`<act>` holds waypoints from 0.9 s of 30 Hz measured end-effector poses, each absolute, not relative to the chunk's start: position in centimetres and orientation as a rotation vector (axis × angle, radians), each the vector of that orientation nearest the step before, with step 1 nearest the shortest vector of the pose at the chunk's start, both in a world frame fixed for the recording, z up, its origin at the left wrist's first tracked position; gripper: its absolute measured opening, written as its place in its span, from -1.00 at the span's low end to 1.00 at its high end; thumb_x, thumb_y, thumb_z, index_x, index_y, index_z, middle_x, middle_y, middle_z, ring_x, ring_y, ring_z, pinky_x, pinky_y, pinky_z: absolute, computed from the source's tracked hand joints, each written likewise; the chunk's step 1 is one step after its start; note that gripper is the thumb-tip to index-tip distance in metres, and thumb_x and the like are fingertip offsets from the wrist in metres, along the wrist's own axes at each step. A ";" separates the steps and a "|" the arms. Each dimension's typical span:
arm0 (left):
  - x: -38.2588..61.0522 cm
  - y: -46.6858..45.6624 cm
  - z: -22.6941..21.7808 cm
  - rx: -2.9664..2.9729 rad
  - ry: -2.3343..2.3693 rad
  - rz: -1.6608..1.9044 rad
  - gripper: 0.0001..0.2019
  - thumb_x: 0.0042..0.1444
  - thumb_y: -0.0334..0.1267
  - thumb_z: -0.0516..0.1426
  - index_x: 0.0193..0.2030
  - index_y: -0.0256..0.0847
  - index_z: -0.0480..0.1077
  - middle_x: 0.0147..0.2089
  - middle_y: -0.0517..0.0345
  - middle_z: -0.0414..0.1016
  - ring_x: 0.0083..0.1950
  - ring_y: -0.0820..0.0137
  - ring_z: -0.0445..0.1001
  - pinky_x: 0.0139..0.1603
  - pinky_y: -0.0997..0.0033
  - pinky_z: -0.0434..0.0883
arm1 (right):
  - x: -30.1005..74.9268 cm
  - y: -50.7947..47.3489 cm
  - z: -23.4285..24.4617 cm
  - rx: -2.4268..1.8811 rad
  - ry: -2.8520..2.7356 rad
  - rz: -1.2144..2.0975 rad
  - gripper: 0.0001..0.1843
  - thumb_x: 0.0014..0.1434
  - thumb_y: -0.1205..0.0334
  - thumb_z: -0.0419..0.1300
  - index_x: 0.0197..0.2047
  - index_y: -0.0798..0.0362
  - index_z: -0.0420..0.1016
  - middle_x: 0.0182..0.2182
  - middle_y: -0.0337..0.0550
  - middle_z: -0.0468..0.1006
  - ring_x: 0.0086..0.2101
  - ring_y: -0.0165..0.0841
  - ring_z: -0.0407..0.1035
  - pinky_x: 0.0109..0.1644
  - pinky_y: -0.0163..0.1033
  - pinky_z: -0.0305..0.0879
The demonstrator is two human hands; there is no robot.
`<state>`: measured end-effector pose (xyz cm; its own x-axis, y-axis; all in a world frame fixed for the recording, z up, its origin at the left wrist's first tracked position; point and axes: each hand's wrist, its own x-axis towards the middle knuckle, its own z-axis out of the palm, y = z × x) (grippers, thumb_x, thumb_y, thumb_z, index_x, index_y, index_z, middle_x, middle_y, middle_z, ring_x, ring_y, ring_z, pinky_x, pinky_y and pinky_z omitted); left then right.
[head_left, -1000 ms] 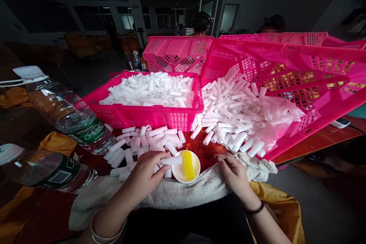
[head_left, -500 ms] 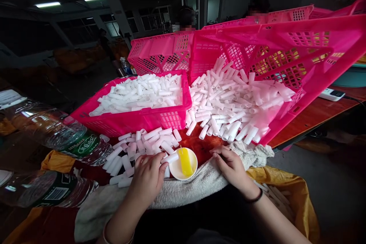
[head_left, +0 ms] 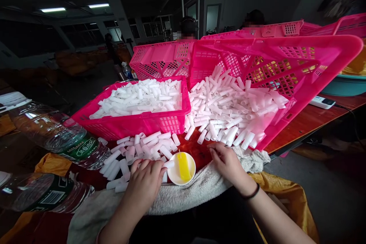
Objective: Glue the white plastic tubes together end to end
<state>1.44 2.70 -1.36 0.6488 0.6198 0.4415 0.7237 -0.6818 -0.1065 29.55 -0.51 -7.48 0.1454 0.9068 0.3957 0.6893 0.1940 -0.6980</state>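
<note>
My left hand [head_left: 147, 179] is closed around a short white plastic tube [head_left: 169, 164], whose end sticks out over the rim of a small white bowl [head_left: 170, 177]. A yellow block [head_left: 183, 167] lies in that bowl. Loose white tubes [head_left: 148, 143] are heaped just beyond my left hand. To the right of the bowl, my right hand [head_left: 227, 162] hovers over the edge of a grey-white towel [head_left: 197, 194]. Its fingers point left, slightly bent and a little apart, and nothing shows between them.
A pink basket [head_left: 137, 124] full of white tubes stands behind the loose ones. Beside it, a tipped pink basket [head_left: 311, 95] spills more tubes onto the red table [head_left: 297, 122]. Large clear bottles [head_left: 82, 145] stand at left. An orange-yellow sack [head_left: 286, 187] hangs at right.
The whole view has shifted slightly, so the baskets sit lower in the picture. My left hand still grips the tube beside the bowl. The right hand's fingers have spread a little.
</note>
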 end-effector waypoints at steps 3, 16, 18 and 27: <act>1.5 2.6 -1.3 -2.609 -1.094 -0.525 -0.79 0.32 -0.27 -0.04 -0.27 -0.16 0.39 -0.36 0.13 0.55 -0.27 0.24 0.47 -0.01 0.11 0.23 | 30.2 1.9 -5.5 -1.654 -1.877 0.110 -0.65 0.21 0.49 -0.02 -0.06 0.13 0.52 -0.19 0.06 0.55 -0.23 -0.20 0.46 -0.08 -0.10 0.38; 1.9 2.1 -0.2 -2.739 -1.372 -0.550 -0.73 0.33 -0.23 -0.11 -0.27 -0.18 0.36 -0.38 0.12 0.57 -0.35 0.23 0.54 -0.21 0.16 0.36 | 29.3 5.4 -4.3 -1.519 -2.154 0.060 -0.84 0.27 0.32 0.10 -0.14 0.10 0.48 -0.27 -0.03 0.51 -0.28 -0.25 0.41 -0.16 -0.16 0.34; 1.8 1.2 0.2 -2.731 -1.427 -0.573 -0.71 0.33 -0.19 -0.11 -0.26 -0.17 0.38 -0.41 0.11 0.56 -0.38 0.21 0.53 -0.24 0.14 0.39 | 28.5 3.5 -4.9 -1.483 -1.797 0.240 -0.83 0.29 0.19 0.09 -0.11 0.07 0.38 -0.34 -0.10 0.49 -0.36 -0.28 0.40 -0.25 -0.19 0.36; -0.9 -4.1 -2.2 -2.834 -1.711 -0.730 -0.76 0.25 -0.18 0.03 -0.11 -0.11 0.51 -0.23 0.12 0.65 -0.24 0.27 0.61 -0.23 0.34 0.54 | 25.0 -1.1 -9.9 -1.218 -0.959 0.562 -0.76 0.23 0.03 0.18 -0.23 0.00 0.26 -0.40 -0.22 0.42 -0.39 -0.35 0.36 -0.30 -0.22 0.35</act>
